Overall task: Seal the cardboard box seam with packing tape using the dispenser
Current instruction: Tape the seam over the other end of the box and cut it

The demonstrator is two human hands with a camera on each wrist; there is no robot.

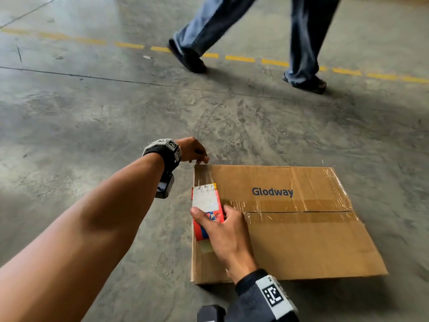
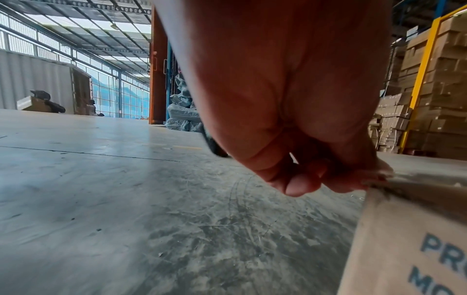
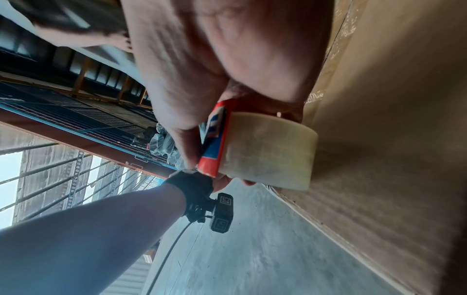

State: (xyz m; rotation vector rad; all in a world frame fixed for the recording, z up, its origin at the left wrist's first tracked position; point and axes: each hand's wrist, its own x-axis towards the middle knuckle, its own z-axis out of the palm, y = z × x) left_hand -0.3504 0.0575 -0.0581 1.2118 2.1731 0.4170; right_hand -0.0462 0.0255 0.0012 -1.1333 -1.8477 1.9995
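A flat brown cardboard box (image 1: pixel 290 240) printed "Glodway" lies on the concrete floor, its middle seam (image 1: pixel 301 212) covered by clear tape. My right hand (image 1: pixel 222 238) grips a red tape dispenser (image 1: pixel 207 212) with a clear tape roll (image 3: pixel 267 151), held against the box's left edge. A strip of clear tape (image 1: pixel 205 176) runs from the dispenser to the far left corner. My left hand (image 1: pixel 193 151) has its fingers curled onto that corner (image 2: pixel 374 179), holding the tape end and the box edge.
Another person's legs in blue trousers (image 1: pixel 306 38) and dark sandals stride across the floor just beyond the box, along a dashed yellow line (image 1: pixel 130 45). Stacked cardboard (image 2: pixel 434 89) on racking stands far right in the left wrist view.
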